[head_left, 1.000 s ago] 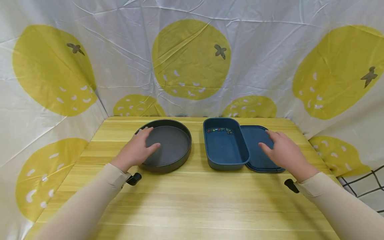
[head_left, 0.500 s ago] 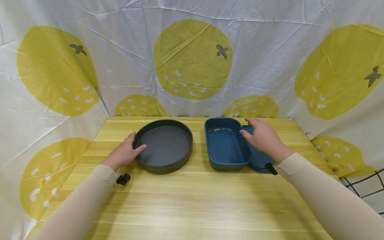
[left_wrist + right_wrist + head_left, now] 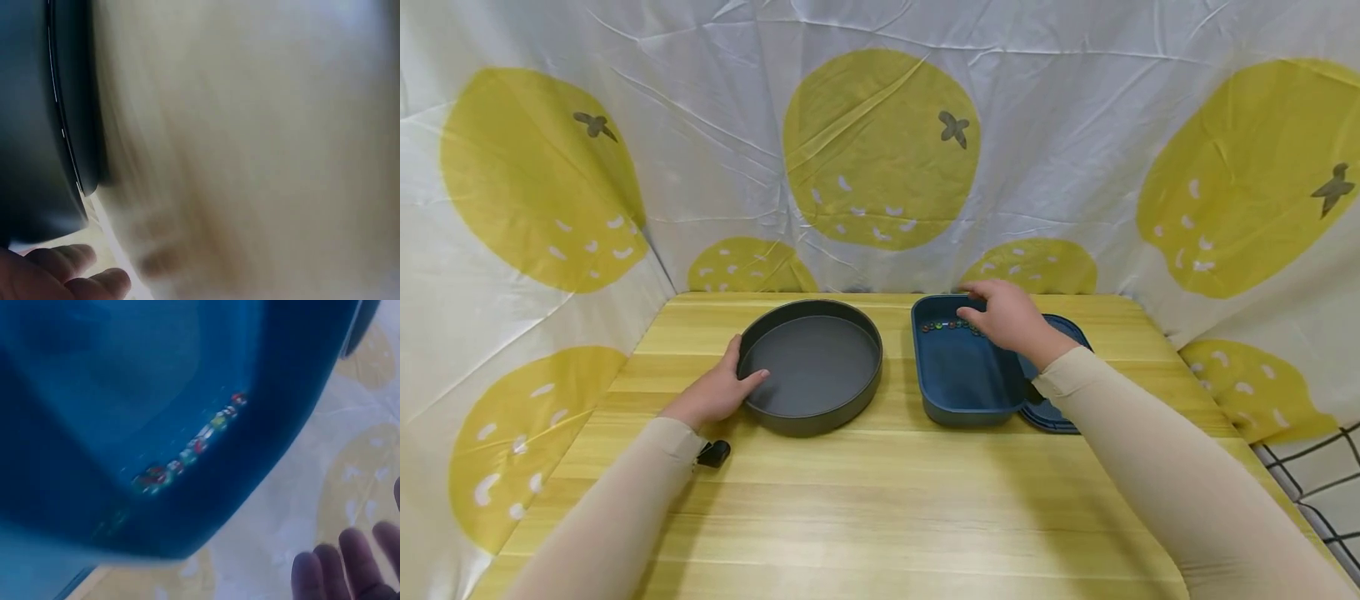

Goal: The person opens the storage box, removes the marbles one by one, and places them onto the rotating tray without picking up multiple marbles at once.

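Observation:
A round dark grey baking pan (image 3: pixel 811 367) sits on the table, left of centre. My left hand (image 3: pixel 715 392) is at its left side, fingers along the outer wall and thumb over the rim. In the left wrist view, the fingers (image 3: pixel 106 284) lie beside the pan's dark wall (image 3: pixel 31 125); contact is unclear. To the right stands a deep blue rectangular container (image 3: pixel 966 375). Several small colourful glass beads (image 3: pixel 187 453) line its far end. My right hand (image 3: pixel 1007 317) hovers over its far right part, fingers extended, holding nothing.
A blue lid (image 3: pixel 1060 417) lies to the right of the container, partly under my right forearm. A white curtain (image 3: pixel 880 267) with yellow fruit prints hangs behind the wooden table (image 3: pixel 880 500) and at both sides. Bare wood lies in front of the pan and container.
My right hand has moved left from above the lid to over the container. My left hand has drawn back from above the pan to its left side. Pan and container stay put.

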Motion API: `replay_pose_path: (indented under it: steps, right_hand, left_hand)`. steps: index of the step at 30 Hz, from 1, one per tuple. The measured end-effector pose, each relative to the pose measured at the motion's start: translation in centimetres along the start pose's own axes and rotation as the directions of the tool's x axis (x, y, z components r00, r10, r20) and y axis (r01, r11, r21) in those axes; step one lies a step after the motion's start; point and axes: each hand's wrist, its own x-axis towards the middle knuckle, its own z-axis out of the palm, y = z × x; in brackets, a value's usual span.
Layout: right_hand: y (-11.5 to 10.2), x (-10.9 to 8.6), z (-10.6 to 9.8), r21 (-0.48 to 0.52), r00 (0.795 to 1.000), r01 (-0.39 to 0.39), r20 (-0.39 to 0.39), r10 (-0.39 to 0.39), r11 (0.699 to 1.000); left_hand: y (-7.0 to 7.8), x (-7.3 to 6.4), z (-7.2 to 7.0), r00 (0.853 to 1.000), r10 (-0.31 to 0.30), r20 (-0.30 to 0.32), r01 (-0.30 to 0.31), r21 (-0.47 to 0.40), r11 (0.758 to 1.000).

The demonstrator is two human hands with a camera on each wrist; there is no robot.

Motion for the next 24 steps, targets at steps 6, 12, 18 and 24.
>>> replay_pose_path:
  steps: [6, 12, 18, 24]
  right_hand:
    - [-0.3, 2.8, 1.3, 0.088, 0.997, 0.011, 0.081, -0.018, 0.996]
    - [0.4, 5.0, 3.0, 0.120, 0.988, -0.003, 0.154, -0.015, 0.993]
    - [1.3, 6.3, 4.3, 0.063, 0.981, -0.013, 0.194, 0.000, 0.998]
    - [1.9, 7.3, 5.5, -0.013, 0.965, 0.004, 0.261, 0.000, 1.000]
  left_hand:
    - [0.4, -0.3, -0.1, 1.000, -0.009, 0.009, 0.009, 0.026, 1.000]
    - [0.7, -0.5, -0.1, 0.999, -0.025, 0.025, 0.024, 0.043, 0.999]
    - [0.6, -0.5, -0.2, 0.999, -0.028, 0.021, 0.027, 0.040, 0.999]
    - [0.3, -0.3, -0.1, 0.999, -0.032, 0.017, 0.031, 0.043, 0.999]
